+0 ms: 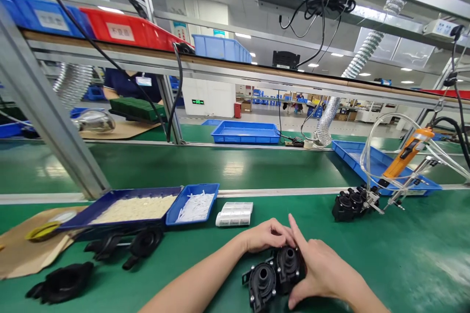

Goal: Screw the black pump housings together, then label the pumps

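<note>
Two black round plastic housings (273, 274) lie side by side on the green bench in front of me. My left hand (266, 235) curls over the top of the right housing, fingers bent and pinched against it. My right hand (323, 269) wraps the same housing from the right, index finger stretched up toward the left hand. The left housing (261, 283) lies free, touching its neighbour.
Left of me are several black parts (62, 281), a dark tray of white pieces (128, 208) and a small blue tray (196, 205). A label roll (235, 214) lies ahead. At right stand more black housings (348, 203), an orange screwdriver (407, 152) and blue trays (367, 161).
</note>
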Demonstrator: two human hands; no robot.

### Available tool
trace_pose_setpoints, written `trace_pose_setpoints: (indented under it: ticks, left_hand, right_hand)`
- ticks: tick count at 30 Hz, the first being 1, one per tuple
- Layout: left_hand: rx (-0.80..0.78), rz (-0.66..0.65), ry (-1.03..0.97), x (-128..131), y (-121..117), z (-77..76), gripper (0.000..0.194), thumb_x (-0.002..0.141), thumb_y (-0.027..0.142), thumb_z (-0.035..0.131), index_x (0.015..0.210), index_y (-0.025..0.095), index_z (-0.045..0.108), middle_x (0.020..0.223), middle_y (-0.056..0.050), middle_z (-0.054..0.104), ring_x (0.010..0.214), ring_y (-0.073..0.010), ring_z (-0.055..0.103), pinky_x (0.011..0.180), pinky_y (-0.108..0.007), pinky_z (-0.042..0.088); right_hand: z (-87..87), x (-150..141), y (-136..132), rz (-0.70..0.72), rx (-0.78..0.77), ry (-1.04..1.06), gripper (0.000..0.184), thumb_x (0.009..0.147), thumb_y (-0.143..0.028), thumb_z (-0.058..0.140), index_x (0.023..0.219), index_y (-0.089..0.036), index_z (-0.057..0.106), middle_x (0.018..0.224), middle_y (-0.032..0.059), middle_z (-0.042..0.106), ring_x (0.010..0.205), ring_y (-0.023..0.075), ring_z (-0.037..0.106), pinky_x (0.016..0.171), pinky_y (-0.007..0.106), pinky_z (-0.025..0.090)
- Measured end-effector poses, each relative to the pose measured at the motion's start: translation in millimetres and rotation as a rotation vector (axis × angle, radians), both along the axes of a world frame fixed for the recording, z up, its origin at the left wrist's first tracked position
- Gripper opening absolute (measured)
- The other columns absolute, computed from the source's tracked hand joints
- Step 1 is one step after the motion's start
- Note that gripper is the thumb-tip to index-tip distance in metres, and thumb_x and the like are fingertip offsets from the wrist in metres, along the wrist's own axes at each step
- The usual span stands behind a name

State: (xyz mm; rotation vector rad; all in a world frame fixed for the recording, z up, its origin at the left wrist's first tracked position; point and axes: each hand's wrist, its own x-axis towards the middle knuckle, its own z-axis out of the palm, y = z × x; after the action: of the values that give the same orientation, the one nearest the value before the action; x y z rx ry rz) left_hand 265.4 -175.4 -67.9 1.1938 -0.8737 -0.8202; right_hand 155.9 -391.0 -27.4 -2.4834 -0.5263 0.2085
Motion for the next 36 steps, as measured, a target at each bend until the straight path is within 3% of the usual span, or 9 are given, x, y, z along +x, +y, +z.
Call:
trace_pose_setpoints:
  ticks: [3, 6, 10, 15, 20, 23, 27, 33, 36]
  left_hand:
    - [0.014, -0.098, 0.026, -2, 7, 5.0, 0.042, 0.074, 0.057, 0.09, 0.093, 0.02, 0.087, 0.11, -0.014, 0.079, 0.103, -0.0307, 0.071, 0.1, -0.044, 0.052]
    - [0.049, -0.191, 0.063, 0, 11, 6.5, 0.043, 0.064, 0.052, 0.099, 0.092, 0.021, 0.087, 0.108, -0.011, 0.077, 0.095, -0.0229, 0.068, 0.091, -0.036, 0.053]
    - [0.08, -0.243, 0.106, 2, 13, 3.3, 0.052, 0.048, 0.05, 0.105, 0.087, 0.02, 0.086, 0.102, -0.01, 0.075, 0.086, -0.02, 0.066, 0.079, -0.034, 0.054]
    - [0.07, 0.006, 0.068, -2, 4, -5.4, 0.048, 0.062, 0.058, 0.096, 0.077, 0.016, 0.081, 0.094, -0.013, 0.076, 0.085, -0.0265, 0.072, 0.068, -0.035, 0.053]
    - [-0.023, 0.493, -0.04, 5, -12, -23.2, 0.053, 0.075, 0.045, 0.091, 0.116, 0.018, 0.071, 0.116, -0.015, 0.07, 0.116, -0.029, 0.065, 0.096, -0.043, 0.055]
    - [-0.021, 0.539, -0.099, 9, -14, -30.9, 0.094, 0.064, 0.033, 0.098, 0.146, 0.027, 0.053, 0.149, -0.017, 0.053, 0.15, -0.0345, 0.041, 0.12, -0.055, 0.042]
    - [0.022, 0.497, -0.261, 7, -11, -29.9, 0.123, 0.06, 0.03, 0.1, 0.161, 0.034, 0.032, 0.17, -0.013, 0.032, 0.162, -0.0334, 0.02, 0.133, -0.057, 0.018]
    - [0.039, 0.586, -0.263, 5, -14, -18.5, 0.075, 0.064, 0.029, 0.094, 0.132, 0.019, 0.064, 0.126, -0.013, 0.072, 0.117, -0.0336, 0.068, 0.107, -0.048, 0.052]
    - [0.053, 0.662, -0.202, 11, -16, -19.1, 0.063, 0.074, 0.039, 0.088, 0.128, 0.016, 0.065, 0.12, -0.014, 0.075, 0.111, -0.0319, 0.07, 0.102, -0.045, 0.054]
  right_hand:
    - [6.3, 6, -10, 0.094, 0.242, 0.255, 0.147, 0.065, -0.047, 0.097, 0.169, -0.031, -0.005, 0.083, -0.0001, 0.077, 0.074, 0.0276, 0.069, 0.07, 0.032, 0.048]
    - [7.7, 31, -39, -0.24, 0.358, -0.036, 0.109, 0.088, -0.05, 0.077, 0.17, -0.03, 0.009, 0.089, -0.0001, 0.076, 0.067, 0.0216, 0.064, 0.068, 0.032, 0.049]
    - [1.7, 64, -90, -0.817, 0.116, -0.618, 0.084, 0.098, -0.049, 0.056, 0.168, -0.022, 0.02, 0.127, 0.0126, 0.07, 0.081, 0.0261, 0.068, 0.079, 0.042, 0.051]
    - [-3.4, 77, -128, -1.072, -0.049, -0.59, 0.081, 0.097, -0.051, 0.054, 0.164, -0.015, 0.028, 0.117, 0.0123, 0.076, 0.103, 0.0406, 0.069, 0.077, 0.046, 0.049]
    - [-8.9, 75, -117, -0.875, 0.253, -0.544, 0.085, 0.091, -0.05, 0.067, 0.162, -0.019, 0.032, 0.105, 0.008, 0.077, 0.076, 0.026, 0.066, 0.074, 0.04, 0.05]
    - [-12.2, 67, -87, -0.513, 0.564, -0.347, 0.093, 0.092, -0.053, 0.071, 0.166, -0.024, 0.021, 0.111, 0.0085, 0.074, 0.057, 0.0148, 0.05, 0.063, 0.033, 0.048]
    - [-13.1, 56, -51, -0.225, 0.627, -0.195, 0.087, 0.098, -0.05, 0.066, 0.166, -0.035, 0.015, 0.136, 0.0116, 0.065, 0.065, 0.0123, 0.054, 0.063, 0.031, 0.047]
    - [-20.9, 59, -36, -0.303, 0.666, -0.2, 0.045, 0.096, -0.058, 0.067, 0.118, -0.018, 0.069, 0.094, 0.0053, 0.066, 0.06, 0.0109, 0.043, 0.056, 0.029, 0.033]
    - [-29.8, 62, -27, -0.284, 0.726, -0.115, 0.049, 0.093, -0.064, 0.068, 0.089, -0.015, 0.069, 0.069, -0.0001, 0.053, 0.059, 0.0117, 0.039, 0.056, 0.028, 0.029]
